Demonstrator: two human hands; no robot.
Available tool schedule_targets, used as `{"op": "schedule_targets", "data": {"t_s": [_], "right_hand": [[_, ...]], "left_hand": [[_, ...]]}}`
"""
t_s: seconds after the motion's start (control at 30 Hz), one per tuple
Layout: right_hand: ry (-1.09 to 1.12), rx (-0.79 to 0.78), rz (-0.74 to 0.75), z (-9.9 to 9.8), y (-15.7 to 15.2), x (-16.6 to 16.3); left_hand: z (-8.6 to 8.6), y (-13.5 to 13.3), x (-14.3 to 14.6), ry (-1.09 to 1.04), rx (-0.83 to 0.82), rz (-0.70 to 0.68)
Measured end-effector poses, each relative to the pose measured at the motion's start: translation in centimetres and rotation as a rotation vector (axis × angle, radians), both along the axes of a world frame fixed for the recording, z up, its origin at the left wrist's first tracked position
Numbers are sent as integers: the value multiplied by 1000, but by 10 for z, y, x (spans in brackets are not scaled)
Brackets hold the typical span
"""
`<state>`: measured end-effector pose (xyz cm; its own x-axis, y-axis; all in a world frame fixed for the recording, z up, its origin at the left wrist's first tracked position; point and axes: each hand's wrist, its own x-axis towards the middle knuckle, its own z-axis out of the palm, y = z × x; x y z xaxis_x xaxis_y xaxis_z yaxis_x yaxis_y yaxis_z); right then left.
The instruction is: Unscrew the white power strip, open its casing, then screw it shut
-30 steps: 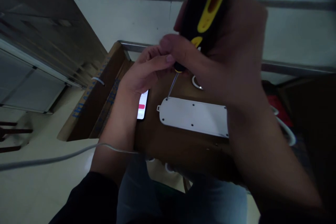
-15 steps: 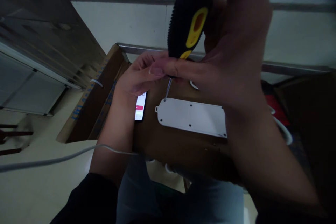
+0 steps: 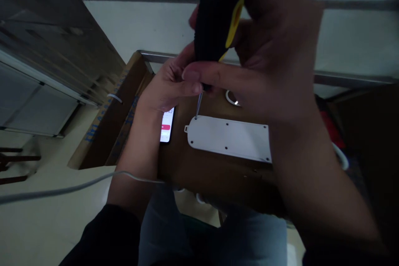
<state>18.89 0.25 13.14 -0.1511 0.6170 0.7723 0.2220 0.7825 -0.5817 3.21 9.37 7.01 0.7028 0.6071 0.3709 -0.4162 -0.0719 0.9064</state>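
Note:
A white power strip (image 3: 229, 138) lies back-side up on a brown cardboard surface (image 3: 205, 174), with several small screw holes showing. My right hand (image 3: 264, 62) is closed round the black and yellow handle of a screwdriver (image 3: 215, 20), held nearly upright. Its thin metal shaft reaches down to a screw hole at the strip's far left corner. My left hand (image 3: 165, 85) rests just left of the shaft, its fingers curled and pinching near the base of the handle. What those fingers grip is hidden behind my right thumb.
A lit phone (image 3: 166, 126) lies on the cardboard under my left wrist. A white cable (image 3: 62, 189) runs across my left forearm. A cardboard box flap (image 3: 106, 120) stands to the left, a metal rail (image 3: 343, 79) at the back, and something red (image 3: 330, 129) on the right.
The screwdriver handle has turned in my right hand, so its yellow stripe now faces right, and it stands more upright. The tip stays on the same corner hole.

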Motion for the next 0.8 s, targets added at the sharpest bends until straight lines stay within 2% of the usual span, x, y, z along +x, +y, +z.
{"op": "schedule_targets", "data": {"t_s": [0.07,0.13,0.23,0.3,0.37,0.5,0.6,0.7,0.8], "right_hand": [[-34,-46,96,0,1,3],[-79,-53,93,2,-1,4],[-97,-4,-144,9,-7,-1],[-78,4,-283,13,-11,-6],[-51,5,-326,13,-12,-10],[57,-38,-184,9,-11,-10],[47,-99,-70,8,-11,-6],[11,-95,13,7,-10,-3],[2,-70,-5,6,-6,-5]], "left_hand": [[2,-1,1,-39,4,-30],[3,-1,0,-3,-1,-68],[5,0,0,90,16,-115],[6,1,1,91,37,-94],[8,0,3,53,68,-48],[10,-5,5,-57,94,-53],[7,-7,1,-57,2,-74],[2,-6,-3,-83,-41,-9],[1,-4,-1,-64,-13,29]]}}
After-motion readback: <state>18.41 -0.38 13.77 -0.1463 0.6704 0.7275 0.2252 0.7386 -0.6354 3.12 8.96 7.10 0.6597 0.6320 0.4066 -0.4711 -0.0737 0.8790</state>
